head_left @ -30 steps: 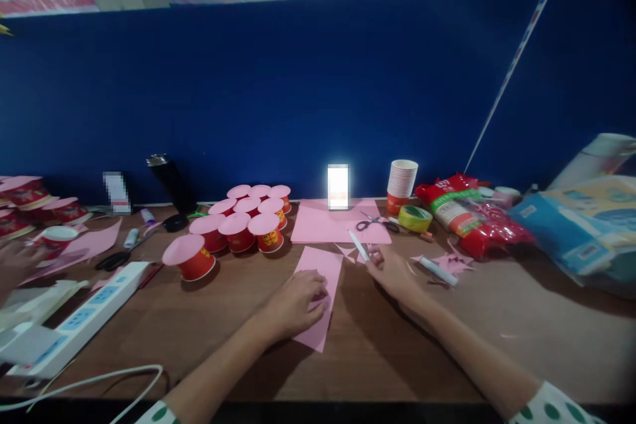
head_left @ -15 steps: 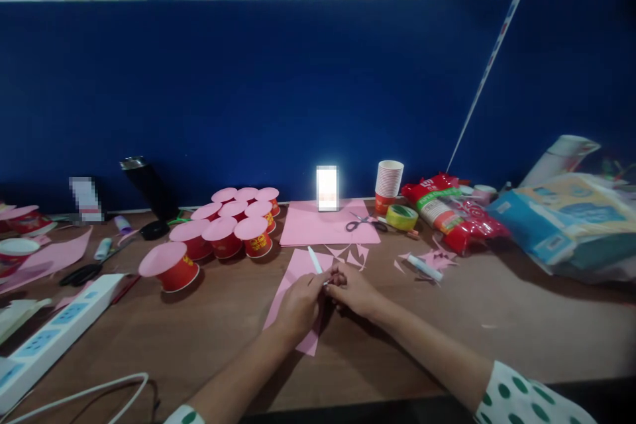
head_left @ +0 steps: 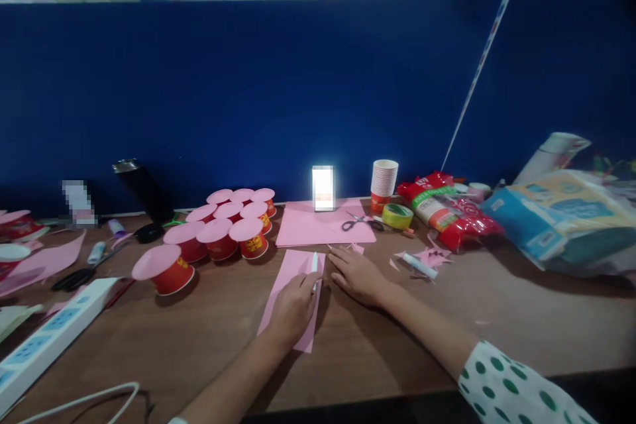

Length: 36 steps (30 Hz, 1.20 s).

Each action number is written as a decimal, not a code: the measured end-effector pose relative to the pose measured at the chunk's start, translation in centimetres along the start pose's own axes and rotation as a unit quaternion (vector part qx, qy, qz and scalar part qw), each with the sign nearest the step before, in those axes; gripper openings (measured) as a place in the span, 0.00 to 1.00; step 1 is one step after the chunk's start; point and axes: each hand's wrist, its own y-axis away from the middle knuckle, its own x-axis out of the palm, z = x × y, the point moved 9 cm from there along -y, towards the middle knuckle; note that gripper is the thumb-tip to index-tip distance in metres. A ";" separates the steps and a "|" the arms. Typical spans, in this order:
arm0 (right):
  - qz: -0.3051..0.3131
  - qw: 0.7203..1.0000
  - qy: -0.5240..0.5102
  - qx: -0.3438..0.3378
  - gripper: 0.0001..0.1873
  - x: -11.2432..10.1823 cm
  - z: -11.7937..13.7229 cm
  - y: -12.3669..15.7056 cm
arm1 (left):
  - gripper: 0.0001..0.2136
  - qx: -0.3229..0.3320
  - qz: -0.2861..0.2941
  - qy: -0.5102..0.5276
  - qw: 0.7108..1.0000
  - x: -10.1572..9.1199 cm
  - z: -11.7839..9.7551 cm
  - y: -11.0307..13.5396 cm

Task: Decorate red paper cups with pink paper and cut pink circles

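Observation:
A slim white pen (head_left: 315,264) stands out of my left hand (head_left: 294,305), whose fingers are closed around it. That hand rests over a long strip of pink paper (head_left: 283,278) on the brown table. To its right, my right hand (head_left: 360,276) lies palm down with its fingers stretched out, over small pink paper scraps (head_left: 356,248) that it partly covers. Just beyond both hands is a larger stack of pink sheets (head_left: 303,225), with a pair of scissors (head_left: 362,222) lying across its right edge.
Red paper cups topped with pink discs (head_left: 217,232) stand at left, near a white power strip (head_left: 59,331) and black bottle (head_left: 142,189). At right are stacked cups (head_left: 384,179), yellow-green tape (head_left: 396,216), a glue stick (head_left: 420,265), a red package (head_left: 450,209) and a blue package (head_left: 561,218).
My hands have come apart. The right hand has let go near the pen and now lies flat on the scraps; the left keeps the pen. The view has shifted slightly.

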 end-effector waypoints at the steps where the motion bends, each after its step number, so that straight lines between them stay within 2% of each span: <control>1: 0.005 1.000 0.003 0.009 0.25 -0.1 -0.6 0.4 | 0.15 0.002 0.001 -0.003 1.000 0.0 0.0 0.0; 6: -0.018 0.994 0.044 0.094 0.24 -2.7 -5.4 3.0 | 0.15 0.008 -0.006 -0.006 1.000 -0.1 -0.1 0.1; 9: -0.072 0.994 0.037 0.079 0.19 -5.2 -7.4 4.9 | 0.13 0.014 -0.022 0.006 1.000 -0.5 -0.3 0.1; 12: -0.138 0.986 0.048 0.075 0.15 -7.9 -8.8 7.3 | 0.15 0.024 -0.033 0.015 0.999 -1.1 -0.6 0.1; 15: -0.140 0.970 0.115 0.161 0.18 -9.2 -11.0 9.8 | 0.15 0.024 -0.036 0.019 0.999 -1.5 -0.6 0.0; 17: -0.114 0.954 0.151 0.235 0.23 -9.6 -12.4 11.5 | 0.16 0.021 -0.039 0.022 0.999 -1.6 -0.5 0.0; 19: -0.077 0.948 0.155 0.267 0.22 -9.5 -12.8 12.5 | 0.17 0.020 -0.040 0.026 0.999 -1.7 -0.4 -0.1; 22: -0.047 0.956 0.129 0.259 0.15 -9.6 -12.2 12.9 | 0.16 0.020 -0.038 0.029 0.999 -1.6 -0.4 -0.1; 25: -0.054 0.961 0.093 0.255 0.14 -9.6 -12.0 12.9 | 0.16 0.022 -0.035 0.025 0.999 -1.6 -0.6 -0.2; 28: -0.071 0.962 0.020 0.264 0.13 -9.1 -13.3 12.9 | 0.16 0.026 -0.040 0.022 0.999 -1.7 -0.7 -0.2; 30: -0.107 0.948 -0.021 0.298 0.13 -9.4 -15.2 13.2 | 0.16 0.026 -0.046 0.019 0.998 -1.8 -0.8 -0.2; 33: -0.160 0.912 0.027 0.377 0.16 -11.1 -18.3 13.8 | 0.16 0.029 -0.047 0.016 0.998 -1.9 -0.8 -0.2; 34: -0.159 0.899 0.064 0.404 0.17 -11.7 -19.2 13.8 | 0.16 0.030 -0.045 0.014 0.998 -1.8 -0.8 -0.2; 36: -0.111 0.885 0.124 0.435 0.19 -12.0 -20.9 13.3 | 0.16 0.029 -0.039 0.011 0.999 -1.7 -0.8 -0.2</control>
